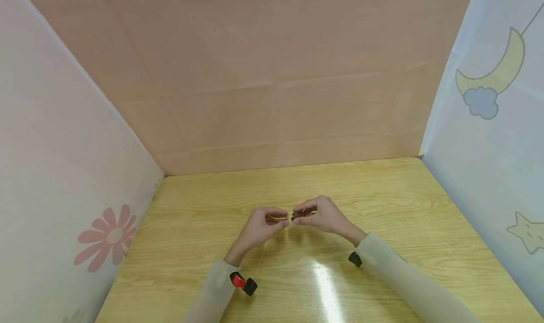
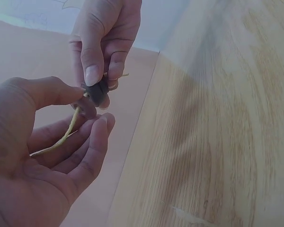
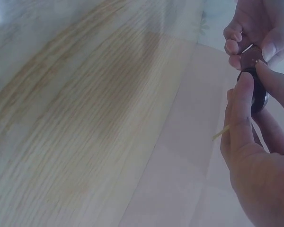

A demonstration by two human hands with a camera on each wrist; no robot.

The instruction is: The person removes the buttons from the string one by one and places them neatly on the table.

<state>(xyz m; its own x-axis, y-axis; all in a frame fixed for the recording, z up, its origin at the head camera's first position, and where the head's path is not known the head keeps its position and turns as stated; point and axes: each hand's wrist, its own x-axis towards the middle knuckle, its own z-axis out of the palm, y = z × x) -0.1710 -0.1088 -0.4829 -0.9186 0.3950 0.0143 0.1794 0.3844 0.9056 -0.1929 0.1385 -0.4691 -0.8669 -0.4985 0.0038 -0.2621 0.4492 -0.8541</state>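
Observation:
Above the middle of the wooden table point(image 1: 382, 195) my two hands meet fingertip to fingertip. My right hand point(image 1: 298, 217) pinches a small dark round bead point(image 1: 294, 216) between thumb and forefinger; the left wrist view shows that bead point(image 2: 97, 91) clearly. My left hand point(image 1: 283, 222) pinches a thin yellowish cord point(image 2: 66, 135) just beside the bead, and the cord enters it. The cord's loose part point(image 1: 261, 254) hangs down from my left hand toward the table. In the right wrist view a short cord end point(image 3: 219, 135) sticks out past the bead point(image 3: 258, 90).
A pink panel point(image 1: 272, 77) closes the back of the table. A flowered sheet point(image 1: 63, 195) stands on the left and a moon-and-star sheet point(image 1: 488, 124) on the right. Each wrist carries a small black camera mount point(image 1: 243, 283).

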